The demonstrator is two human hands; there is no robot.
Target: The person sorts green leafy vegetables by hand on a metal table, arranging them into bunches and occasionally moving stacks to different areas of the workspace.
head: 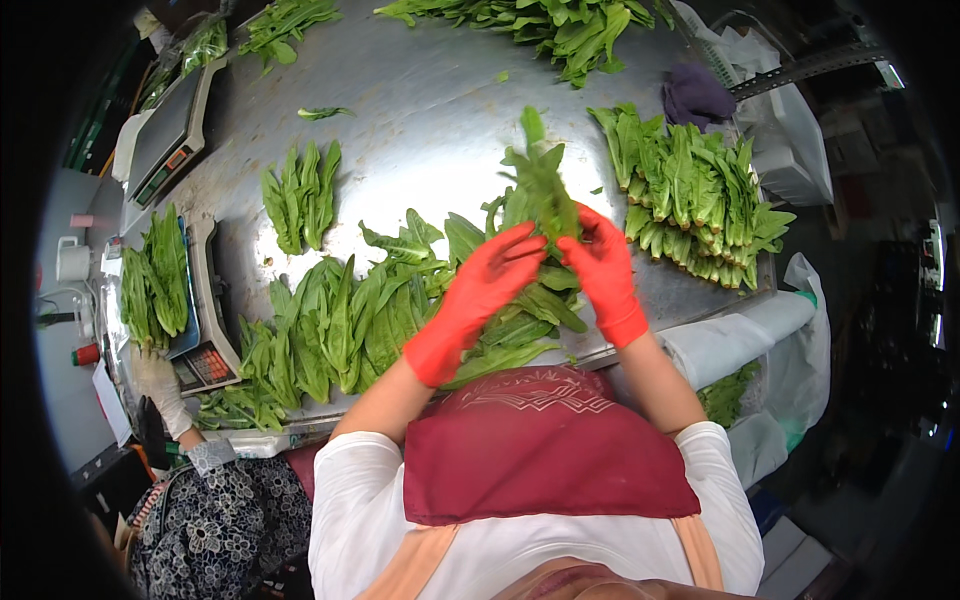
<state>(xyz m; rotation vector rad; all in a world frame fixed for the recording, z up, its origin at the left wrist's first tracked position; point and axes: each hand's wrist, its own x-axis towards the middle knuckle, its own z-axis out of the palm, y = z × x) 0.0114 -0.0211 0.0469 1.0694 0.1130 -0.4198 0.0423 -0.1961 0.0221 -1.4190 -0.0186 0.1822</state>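
My right hand (pixel 606 274), in a red rubber glove, pinches the base of a leafy green stalk (pixel 546 184). The stalk is blurred and points away from me over the metal table. Just left of its base is my left hand (pixel 487 289), gloved the same, with fingers extended and apart; whether the fingertips touch the leaves is unclear. Loose long-leaf greens (pixel 517 330) lie beneath both hands. A row of leafy bundles (pixel 337 326) continues to the left along the near edge. Right of my hands, a stack of bundled greens (pixel 694 195) shows its cut stem ends towards me.
A co-worker's gloved hand (pixel 161 382) is by a digital scale (pixel 204 300) bearing greens (pixel 156 277). Another scale (pixel 176 135) stands farther back. A small bundle (pixel 301 196) lies on the metal table (pixel 420 97). More greens (pixel 555 30), a purple cloth (pixel 697 96) and a perforated metal post (pixel 806 71) are beyond.
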